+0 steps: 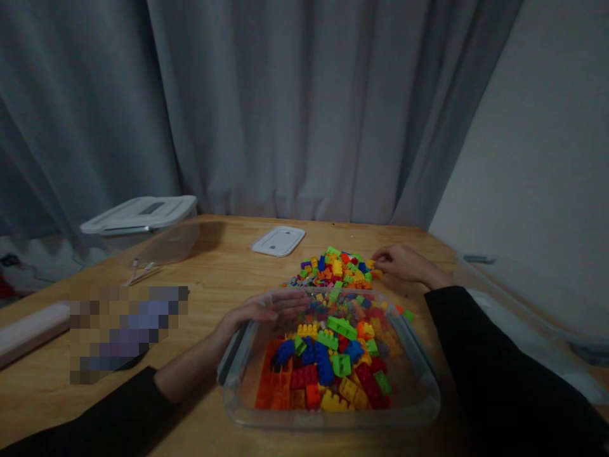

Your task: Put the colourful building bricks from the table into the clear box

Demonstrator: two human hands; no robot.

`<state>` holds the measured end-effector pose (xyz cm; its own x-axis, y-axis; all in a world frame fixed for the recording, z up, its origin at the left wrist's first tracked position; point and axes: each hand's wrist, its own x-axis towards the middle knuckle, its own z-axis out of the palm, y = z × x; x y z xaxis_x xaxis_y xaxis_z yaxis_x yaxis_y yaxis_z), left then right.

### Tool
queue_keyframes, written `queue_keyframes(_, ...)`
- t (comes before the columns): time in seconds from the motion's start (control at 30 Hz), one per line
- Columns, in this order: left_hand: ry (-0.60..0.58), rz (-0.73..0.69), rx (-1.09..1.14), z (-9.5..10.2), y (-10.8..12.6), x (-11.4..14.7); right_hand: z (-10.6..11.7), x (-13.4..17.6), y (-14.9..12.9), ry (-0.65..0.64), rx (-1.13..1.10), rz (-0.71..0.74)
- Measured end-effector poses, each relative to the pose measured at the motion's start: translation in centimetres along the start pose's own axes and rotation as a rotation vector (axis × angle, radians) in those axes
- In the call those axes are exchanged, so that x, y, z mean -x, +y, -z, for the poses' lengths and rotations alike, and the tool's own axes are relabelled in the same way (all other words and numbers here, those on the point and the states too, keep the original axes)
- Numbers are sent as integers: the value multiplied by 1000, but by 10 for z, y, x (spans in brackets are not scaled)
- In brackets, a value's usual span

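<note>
A clear plastic bin (304, 419) stands in front of me with building bricks (323, 358) of several colours inside, along with an orange piece (273, 381). My left hand (271, 309) lies against the bin's far left side, its fingers stretched out along the outside of the far wall. Beyond the bin is a heaped pile of loose bricks (337, 268). At the pile's right edge is my right hand (402, 262), fingers curled and pressed together beside yellow and orange bricks. Whatever lies between those fingertips is too small to make out.
A flat white lid (278, 241) lies behind the pile. At the back left stands a lidded clear box (143, 219). Left are a pixelated object (137, 330) and a long pale case (35, 330). Another clear container (523, 317) is at the right.
</note>
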<state>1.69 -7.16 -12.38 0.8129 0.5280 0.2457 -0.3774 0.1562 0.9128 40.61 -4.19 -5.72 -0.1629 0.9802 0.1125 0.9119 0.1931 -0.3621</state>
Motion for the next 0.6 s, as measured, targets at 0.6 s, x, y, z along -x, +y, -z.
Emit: queue_keyframes(0.6, 70, 31, 17, 2, -1, 1, 31, 71, -142, -262, -140, 403)
